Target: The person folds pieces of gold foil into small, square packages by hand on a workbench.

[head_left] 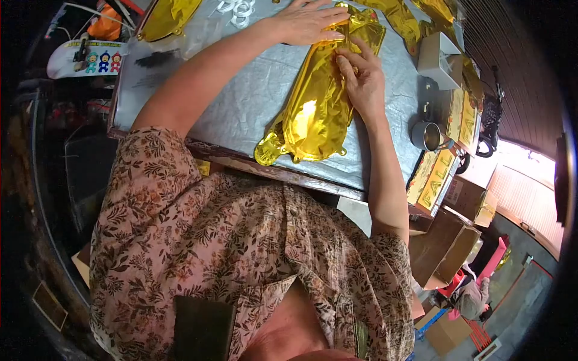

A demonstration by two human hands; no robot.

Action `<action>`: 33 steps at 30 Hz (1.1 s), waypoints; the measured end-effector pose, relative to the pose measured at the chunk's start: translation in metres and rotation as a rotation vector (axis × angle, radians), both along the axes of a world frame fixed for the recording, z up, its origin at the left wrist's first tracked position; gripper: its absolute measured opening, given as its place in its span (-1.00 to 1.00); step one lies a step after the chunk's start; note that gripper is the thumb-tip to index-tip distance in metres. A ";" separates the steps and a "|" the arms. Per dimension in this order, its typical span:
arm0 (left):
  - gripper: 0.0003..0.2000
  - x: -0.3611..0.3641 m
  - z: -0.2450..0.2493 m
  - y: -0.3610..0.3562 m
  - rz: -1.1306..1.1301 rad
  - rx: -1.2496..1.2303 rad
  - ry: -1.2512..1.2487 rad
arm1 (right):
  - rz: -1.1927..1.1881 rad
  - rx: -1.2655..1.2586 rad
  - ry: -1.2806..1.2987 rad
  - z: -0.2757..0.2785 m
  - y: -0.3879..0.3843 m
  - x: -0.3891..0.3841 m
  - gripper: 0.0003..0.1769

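Pinching gold balloon [316,114], right hand [363,81]; packs [436,177] read "FALL".

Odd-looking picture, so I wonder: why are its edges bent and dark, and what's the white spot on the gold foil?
Head view: fisheye lens bends the edges, corners go black; the spot is glare on the crinkled gold foil balloon; daylight at right is washed out.
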State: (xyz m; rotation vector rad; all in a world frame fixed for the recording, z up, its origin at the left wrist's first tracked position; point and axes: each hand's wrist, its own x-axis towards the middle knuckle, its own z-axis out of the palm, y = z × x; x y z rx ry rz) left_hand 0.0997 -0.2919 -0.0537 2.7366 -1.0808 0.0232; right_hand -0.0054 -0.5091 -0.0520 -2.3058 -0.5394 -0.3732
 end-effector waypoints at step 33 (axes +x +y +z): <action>-0.29 -0.139 0.069 0.016 -0.025 0.088 0.314 | 0.054 -0.074 -0.088 -0.017 -0.004 0.008 -0.70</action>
